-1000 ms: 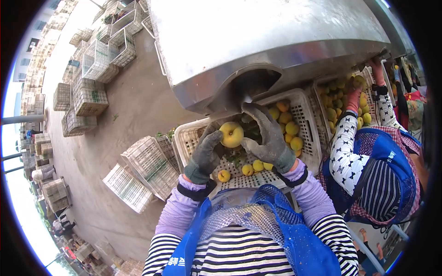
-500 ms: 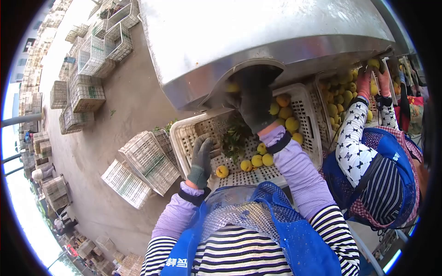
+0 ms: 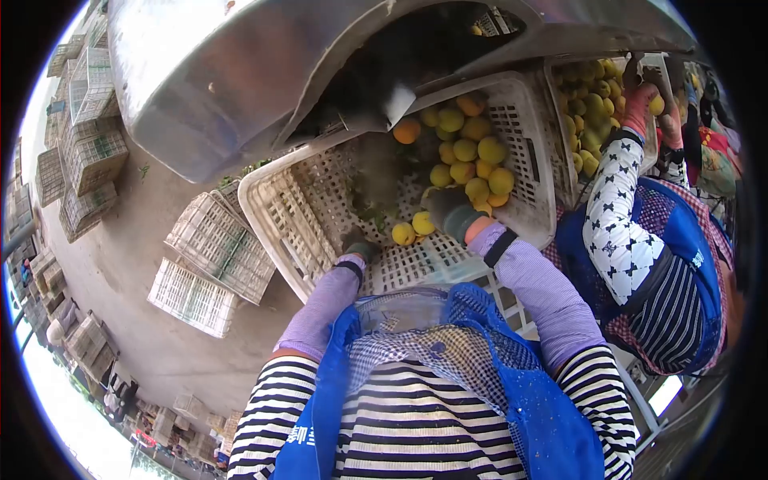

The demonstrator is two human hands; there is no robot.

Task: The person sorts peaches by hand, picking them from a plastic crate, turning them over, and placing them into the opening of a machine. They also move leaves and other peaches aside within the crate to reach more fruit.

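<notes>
In front of me a white plastic crate (image 3: 282, 186) holds round yellow-orange fruit (image 3: 477, 152) that look like peaches, piled mostly at its right side. My right hand (image 3: 450, 214), in a dark glove, reaches into the crate beside the pile; its fingers are blurred. Low in the crate, near its front wall, my left hand (image 3: 362, 246) is also gloved, its fingers dark and partly hidden. Two peaches (image 3: 413, 229) lie on the crate floor between my hands. Dark green leaves (image 3: 370, 210) sit farther in, smeared by motion.
A metal machine housing (image 3: 216, 72) with a dark opening overhangs the crate's far side. To the right, a co-worker's gloved hands (image 3: 640, 108) are over another fruit-filled crate (image 3: 566, 180). Stacked crates (image 3: 216, 244) stand on the floor at left.
My right hand has come down from the housing's opening to the fruit in the crate. My left hand has moved lower. The view has shifted, showing more of the fruit pile.
</notes>
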